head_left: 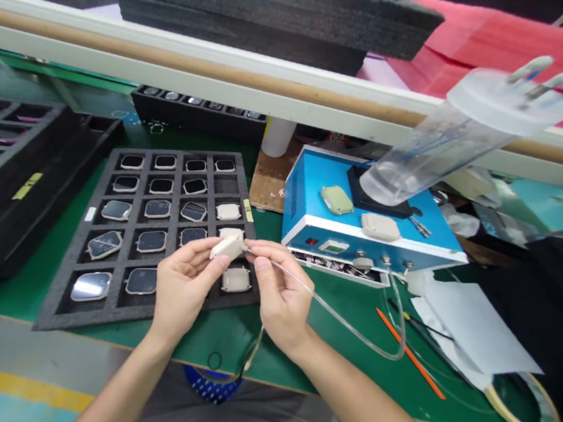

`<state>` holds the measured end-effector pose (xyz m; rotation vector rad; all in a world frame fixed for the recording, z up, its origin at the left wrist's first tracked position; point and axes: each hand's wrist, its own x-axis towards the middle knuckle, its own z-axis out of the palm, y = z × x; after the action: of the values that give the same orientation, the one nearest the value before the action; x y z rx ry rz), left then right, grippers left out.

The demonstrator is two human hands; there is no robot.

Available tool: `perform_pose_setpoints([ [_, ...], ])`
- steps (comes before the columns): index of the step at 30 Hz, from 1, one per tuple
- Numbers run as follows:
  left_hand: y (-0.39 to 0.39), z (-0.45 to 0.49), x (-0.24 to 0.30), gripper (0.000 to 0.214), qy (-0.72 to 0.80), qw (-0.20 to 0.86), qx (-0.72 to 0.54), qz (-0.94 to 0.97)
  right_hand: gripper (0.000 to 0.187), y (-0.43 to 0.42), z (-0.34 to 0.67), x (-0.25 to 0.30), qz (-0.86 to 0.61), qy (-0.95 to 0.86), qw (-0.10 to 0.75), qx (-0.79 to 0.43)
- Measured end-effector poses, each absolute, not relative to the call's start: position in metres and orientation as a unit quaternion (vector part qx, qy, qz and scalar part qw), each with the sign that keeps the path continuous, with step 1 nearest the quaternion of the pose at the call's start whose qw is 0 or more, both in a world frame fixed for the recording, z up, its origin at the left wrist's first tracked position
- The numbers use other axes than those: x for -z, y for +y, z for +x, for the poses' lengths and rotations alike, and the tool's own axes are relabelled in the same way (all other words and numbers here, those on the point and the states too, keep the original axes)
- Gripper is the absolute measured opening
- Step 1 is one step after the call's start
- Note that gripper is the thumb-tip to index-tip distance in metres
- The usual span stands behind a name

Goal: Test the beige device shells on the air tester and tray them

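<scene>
My left hand (184, 283) pinches a small beige square device (227, 248) over the right edge of a dark foam tray (115, 311). My right hand (277, 298) is closed on the end of a thin clear tube (350, 325), holding its tip against the device. The tube curves back to a blue box machine (307, 200). The tray's pockets hold several square devices, most with the dark screen up (151, 241), a few with the beige back up (237, 279).
Two beige devices (380, 227) lie on top of the blue machine beside a tilted clear cylinder (450, 138). More foam trays (9, 162) stand at left. White paper (471, 325), an orange pen (410, 353) and a tape roll (527, 405) lie at right on the green mat.
</scene>
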<state>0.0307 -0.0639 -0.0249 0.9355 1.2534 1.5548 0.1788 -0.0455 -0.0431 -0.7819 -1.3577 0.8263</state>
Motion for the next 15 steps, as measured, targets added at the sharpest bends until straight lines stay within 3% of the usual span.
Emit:
perform_pose_setpoints([
  [15, -0.0648, 0.0303, 0.025, 0.038, 0.501, 0.453, -0.631, 0.381, 0.017, -0.0464, 0.1787, 0.0443, -0.345, -0.586, 0.631, -0.375],
])
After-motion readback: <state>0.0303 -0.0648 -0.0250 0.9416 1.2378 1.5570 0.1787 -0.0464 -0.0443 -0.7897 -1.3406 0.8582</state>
